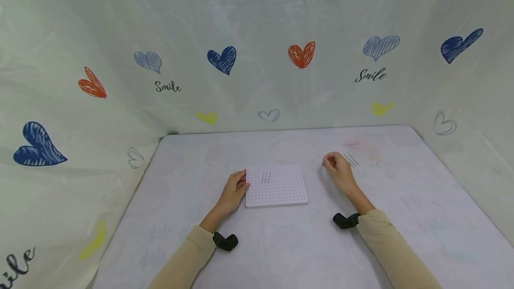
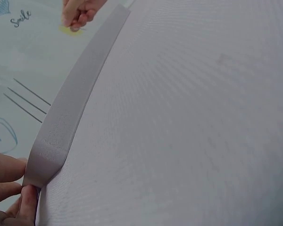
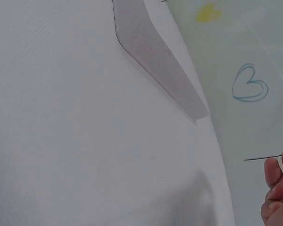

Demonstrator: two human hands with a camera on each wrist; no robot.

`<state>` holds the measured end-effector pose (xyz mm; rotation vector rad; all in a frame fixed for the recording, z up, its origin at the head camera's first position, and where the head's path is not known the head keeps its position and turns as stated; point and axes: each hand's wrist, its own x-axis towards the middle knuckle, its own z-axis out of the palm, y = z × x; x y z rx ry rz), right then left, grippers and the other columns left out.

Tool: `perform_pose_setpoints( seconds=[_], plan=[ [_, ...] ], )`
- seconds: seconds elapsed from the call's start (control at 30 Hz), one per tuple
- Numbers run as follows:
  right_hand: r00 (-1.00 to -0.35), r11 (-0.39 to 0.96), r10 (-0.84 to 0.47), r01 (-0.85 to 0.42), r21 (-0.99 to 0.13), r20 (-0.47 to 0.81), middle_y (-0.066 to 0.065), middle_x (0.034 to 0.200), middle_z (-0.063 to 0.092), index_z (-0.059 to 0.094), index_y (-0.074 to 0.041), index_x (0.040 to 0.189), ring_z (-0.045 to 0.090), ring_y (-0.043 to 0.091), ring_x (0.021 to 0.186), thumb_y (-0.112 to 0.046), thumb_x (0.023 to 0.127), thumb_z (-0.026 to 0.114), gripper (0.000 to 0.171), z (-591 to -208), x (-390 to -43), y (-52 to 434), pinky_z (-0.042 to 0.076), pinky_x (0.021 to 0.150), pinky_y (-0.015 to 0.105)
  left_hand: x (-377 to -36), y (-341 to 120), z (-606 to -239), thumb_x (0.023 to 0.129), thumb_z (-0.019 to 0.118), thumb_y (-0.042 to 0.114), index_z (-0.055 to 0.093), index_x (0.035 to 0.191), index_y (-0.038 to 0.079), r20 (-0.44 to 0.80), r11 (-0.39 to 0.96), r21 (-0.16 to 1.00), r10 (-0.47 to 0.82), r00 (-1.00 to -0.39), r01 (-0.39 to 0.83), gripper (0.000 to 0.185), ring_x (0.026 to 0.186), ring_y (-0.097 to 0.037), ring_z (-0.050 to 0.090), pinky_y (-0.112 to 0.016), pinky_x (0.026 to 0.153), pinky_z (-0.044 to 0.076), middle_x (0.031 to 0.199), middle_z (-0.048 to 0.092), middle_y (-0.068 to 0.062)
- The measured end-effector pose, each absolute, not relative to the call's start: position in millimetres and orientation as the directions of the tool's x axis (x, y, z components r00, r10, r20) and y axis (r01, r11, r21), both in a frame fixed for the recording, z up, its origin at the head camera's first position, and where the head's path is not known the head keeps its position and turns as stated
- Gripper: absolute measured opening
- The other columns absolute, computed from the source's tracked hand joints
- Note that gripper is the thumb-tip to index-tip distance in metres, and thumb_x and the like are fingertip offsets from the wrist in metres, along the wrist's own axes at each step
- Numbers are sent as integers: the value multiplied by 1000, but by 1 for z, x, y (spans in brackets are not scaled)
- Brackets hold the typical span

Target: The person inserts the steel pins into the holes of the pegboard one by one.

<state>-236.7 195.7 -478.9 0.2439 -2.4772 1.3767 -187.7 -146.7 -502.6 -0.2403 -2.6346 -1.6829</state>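
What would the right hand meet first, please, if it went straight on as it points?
The right hand would probably meet the heart-printed backdrop beyond the table, though depth is unclear.

Left wrist view: the left hand is cut by the left and bottom edges. The white rectangular pegboard conceals its holed face and the lower ends of three thin dark rods. Right wrist view: the right hand is cut by the right edge; its grip obscures one end of a slender dark pin. Head view: bottom edge truncates both beige fabric sleeves.
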Motion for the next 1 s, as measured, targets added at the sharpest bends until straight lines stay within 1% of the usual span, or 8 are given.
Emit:
perform_pose_setpoints(
  seconds=[0.17, 0.37, 0.83, 1.0],
  plan=[
    [-945, 505, -9, -287, -814, 328, 16, 83, 62, 58, 9, 96, 51, 14, 73, 1, 96, 59, 8, -476, -236, 189, 41, 59, 15, -187, -147, -504, 100, 54, -2, 37, 146, -13, 87, 411, 902, 126, -988, 131, 50, 121, -33, 49, -42, 107, 43, 141, 41, -28],
    [-950, 500, -37, -286, -818, 310, 14, 83, 60, 58, 9, 96, 51, 18, 75, 3, 94, 60, 6, -474, -235, 180, 40, 59, 14, -186, -147, -503, 100, 53, -2, 37, 146, -13, 91, 407, 903, 129, -987, 137, 50, 122, -33, 49, -43, 107, 43, 142, 40, -28],
    [-916, 415, -129, -397, -819, 379, 12, 81, 64, 59, 5, 95, 47, 13, 68, 5, 92, 63, 5, -474, -234, 158, 38, 55, 16, -186, -146, -499, 101, 53, -2, 35, 146, -13, 92, 411, 901, 133, -987, 140, 50, 123, -34, 48, -43, 108, 42, 143, 39, -29],
    [-912, 391, -166, -410, -824, 375, 12, 83, 64, 58, 6, 96, 47, 13, 69, 2, 94, 61, 5, -474, -234, 150, 38, 56, 16, -186, -147, -501, 101, 53, -1, 36, 146, -13, 98, 418, 896, 137, -986, 147, 50, 123, -34, 48, -43, 108, 42, 143, 39, -29]
  ],
)
